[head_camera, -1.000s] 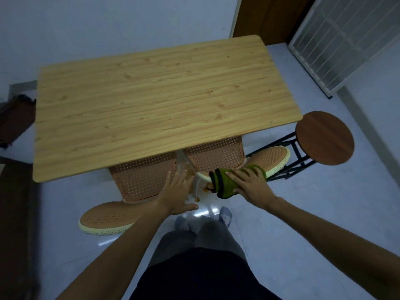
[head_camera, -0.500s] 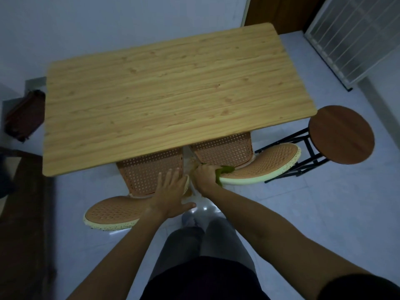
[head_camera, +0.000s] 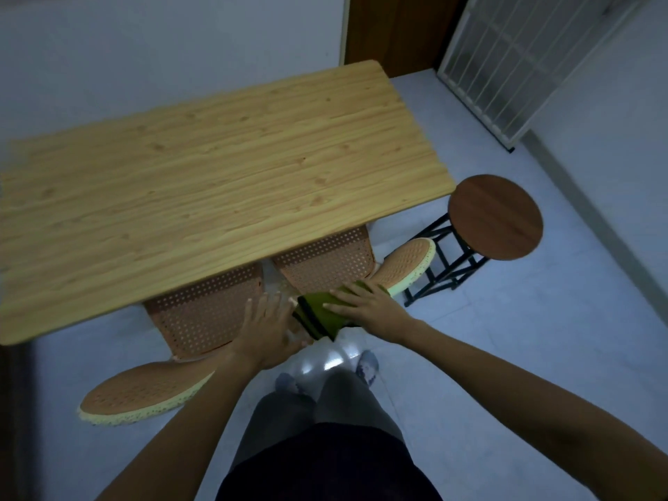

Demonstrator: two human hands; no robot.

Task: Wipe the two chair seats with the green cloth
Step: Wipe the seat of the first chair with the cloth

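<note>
Two orange perforated chairs are tucked under the wooden table (head_camera: 217, 197). The left chair seat (head_camera: 202, 312) and the right chair seat (head_camera: 325, 265) stick out from under its near edge. My right hand (head_camera: 368, 305) presses the folded green cloth (head_camera: 318, 316), which has dark stripes, onto the near left corner of the right chair. My left hand (head_camera: 265, 330) lies flat with fingers spread on the right edge of the left chair seat, just left of the cloth, and holds nothing.
The chairs' cream-edged oval backs lean out at the left (head_camera: 144, 392) and right (head_camera: 405, 262). A round brown stool (head_camera: 495, 216) on a black frame stands right of the table. My legs and feet are directly below the hands. A white grille stands at far right.
My right hand slid left across the right chair with the cloth bunched under it, then came back right; the cloth now shows spread under my fingers. My left hand stayed on the left chair.
</note>
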